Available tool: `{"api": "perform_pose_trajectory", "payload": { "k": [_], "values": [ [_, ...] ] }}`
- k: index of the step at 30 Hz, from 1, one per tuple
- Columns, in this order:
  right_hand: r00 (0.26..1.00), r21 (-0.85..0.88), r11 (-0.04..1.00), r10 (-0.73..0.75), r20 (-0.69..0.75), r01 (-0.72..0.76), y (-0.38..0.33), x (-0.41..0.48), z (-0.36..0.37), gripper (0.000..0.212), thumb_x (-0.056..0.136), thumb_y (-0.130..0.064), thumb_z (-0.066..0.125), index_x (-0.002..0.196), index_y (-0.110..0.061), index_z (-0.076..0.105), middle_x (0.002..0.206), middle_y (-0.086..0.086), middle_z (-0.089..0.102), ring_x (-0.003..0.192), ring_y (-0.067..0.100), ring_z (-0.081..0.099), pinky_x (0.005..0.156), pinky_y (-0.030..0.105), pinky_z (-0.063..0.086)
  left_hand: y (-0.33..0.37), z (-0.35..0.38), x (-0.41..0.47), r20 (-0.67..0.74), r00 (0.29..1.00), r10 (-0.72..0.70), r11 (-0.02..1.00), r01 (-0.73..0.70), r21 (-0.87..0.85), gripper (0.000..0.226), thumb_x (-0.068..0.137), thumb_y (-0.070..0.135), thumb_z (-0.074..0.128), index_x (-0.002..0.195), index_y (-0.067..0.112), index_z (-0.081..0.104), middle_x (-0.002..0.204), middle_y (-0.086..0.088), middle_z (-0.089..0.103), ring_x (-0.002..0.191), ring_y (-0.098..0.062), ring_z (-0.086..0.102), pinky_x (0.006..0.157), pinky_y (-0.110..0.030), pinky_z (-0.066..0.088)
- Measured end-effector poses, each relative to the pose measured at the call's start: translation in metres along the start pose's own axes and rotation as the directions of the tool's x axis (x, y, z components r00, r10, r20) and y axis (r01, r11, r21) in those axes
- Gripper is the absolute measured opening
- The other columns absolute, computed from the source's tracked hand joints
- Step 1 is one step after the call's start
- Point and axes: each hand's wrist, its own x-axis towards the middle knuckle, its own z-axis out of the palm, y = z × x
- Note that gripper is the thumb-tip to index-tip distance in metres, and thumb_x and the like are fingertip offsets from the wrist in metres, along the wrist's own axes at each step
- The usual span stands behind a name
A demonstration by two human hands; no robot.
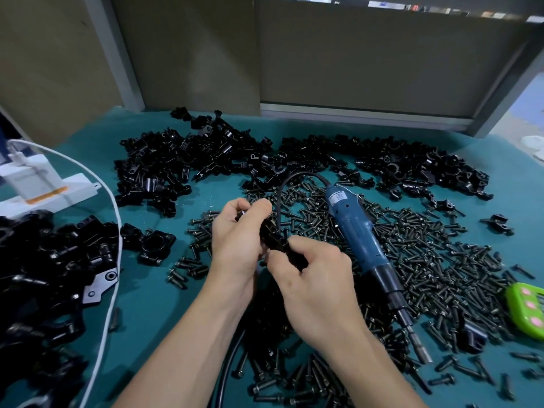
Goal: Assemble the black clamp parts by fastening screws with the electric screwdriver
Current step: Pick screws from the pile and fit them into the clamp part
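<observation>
Both hands meet over the middle of the desk (153, 304). The left hand (235, 242) curls its fingers (260, 207) round the far end of a black clamp part (275, 238), while the right hand (315, 287) closes its fingers (298, 245) tightly on the near end, so neither hand is free; whether a screw already sits in the part cannot be told, since the fingers hide it. The electric screwdriver (363, 240) lies unheld just right of the fingers, bit pointing toward the person, on a wide scatter of loose screws (435, 266); its black cord (282, 187) arches from beyond the fingers and passes under them; a heap of black parts (203, 160) lies well beyond the fingers. Likely faults from here: the held part may shift out of alignment when one hand lets go to fetch the tool; the cord, lying beneath the wrists, may snag and drag screws across the desk; a screw started crooked may cross-thread under power.
</observation>
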Motion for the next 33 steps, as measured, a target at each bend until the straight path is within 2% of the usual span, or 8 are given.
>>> {"api": "perform_pose_trajectory", "payload": {
  "k": [3,6,8,11,16,21,29,33],
  "values": [
    [0.992,0.251,0.964,0.062,0.112,-0.089,0.001,0.004,-0.004,0.038,0.089,-0.029,0.071,0.061,-0.008,0.056,0.05,-0.005,0.041,0.046,0.014,0.033,0.047,0.032,0.023,0.002,0.005,-0.004,0.094,0.993,-0.075,0.992,0.084,-0.09,0.02,0.092,-0.001,0.057,0.08,0.016,0.058,0.058,-0.002,0.051,0.036,-0.008,0.036,0.039,-0.019,0.035],
    [0.964,0.385,0.903,0.101,0.245,-0.192,-0.002,0.005,-0.005,0.042,0.082,-0.029,0.068,0.063,0.004,0.052,0.055,0.008,0.035,0.052,0.027,0.025,0.052,0.04,0.016,0.001,0.004,-0.004,0.123,0.992,-0.026,1.0,0.027,-0.003,0.03,0.087,-0.008,0.049,0.079,0.017,0.065,0.056,0.0,0.041,0.036,-0.006,0.032,0.038,-0.018,0.029],
    [0.956,0.306,0.934,0.1,0.275,-0.186,-0.002,0.006,-0.006,0.042,0.083,-0.024,0.068,0.065,0.008,0.05,0.055,0.009,0.036,0.052,0.027,0.026,0.052,0.04,0.017,0.0,0.001,-0.003,0.104,0.994,0.029,0.995,-0.039,0.09,0.035,0.081,-0.01,0.048,0.064,0.02,0.059,0.053,0.004,0.039,0.04,-0.007,0.032,0.04,-0.018,0.027],
    [0.97,-0.012,0.998,0.066,0.235,-0.065,-0.001,0.004,-0.009,0.037,0.085,-0.028,0.065,0.06,-0.005,0.051,0.047,0.002,0.042,0.046,0.018,0.036,0.048,0.035,0.03,-0.001,-0.005,0.002,0.139,0.979,0.146,0.93,-0.184,0.317,0.037,0.077,-0.008,0.055,0.055,0.021,0.057,0.052,0.01,0.043,0.049,-0.006,0.036,0.046,-0.02,0.031],
    [0.966,-0.236,0.972,0.048,0.253,0.014,-0.007,0.003,-0.017,0.043,0.083,-0.034,0.066,0.059,-0.007,0.042,0.046,0.0,0.039,0.05,0.02,0.035,0.051,0.034,0.034,0.009,-0.013,0.004,0.403,0.884,0.237,0.825,-0.402,0.397,0.022,0.075,0.004,0.063,0.057,0.017,0.066,0.055,0.011,0.054,0.053,0.0,0.043,0.053,-0.01,0.037],
    [0.946,-0.292,0.956,0.064,0.318,0.034,-0.01,0.0,-0.021,0.043,0.082,-0.037,0.063,0.061,-0.007,0.04,0.051,-0.001,0.037,0.052,0.02,0.034,0.051,0.032,0.032,0.017,-0.018,0.003,0.549,0.815,0.184,0.765,-0.47,0.441,0.02,0.07,0.013,0.058,0.056,0.022,0.067,0.056,0.012,0.057,0.055,-0.001,0.045,0.054,-0.013,0.037],
    [0.884,-0.204,0.978,0.128,0.45,-0.038,-0.013,0.003,-0.032,0.045,0.085,-0.028,0.066,0.057,-0.009,0.037,0.052,-0.001,0.033,0.051,0.018,0.027,0.05,0.035,0.025,0.014,-0.02,0.004,0.603,0.785,0.144,0.717,-0.503,0.483,0.017,0.072,0.015,0.057,0.058,0.017,0.067,0.063,-0.01,0.061,0.062,-0.007,0.048,0.058,-0.018,0.038],
    [0.854,-0.196,0.978,0.16,0.495,-0.07,-0.013,0.003,-0.035,0.047,0.086,-0.027,0.069,0.056,-0.011,0.035,0.052,-0.001,0.03,0.049,0.018,0.024,0.048,0.034,0.021,0.017,-0.019,0.003,0.621,0.773,0.132,0.672,-0.53,0.517,0.018,0.072,0.016,0.057,0.057,0.02,0.067,0.063,-0.008,0.063,0.063,-0.009,0.05,0.059,-0.023,0.04]
  ]
}}
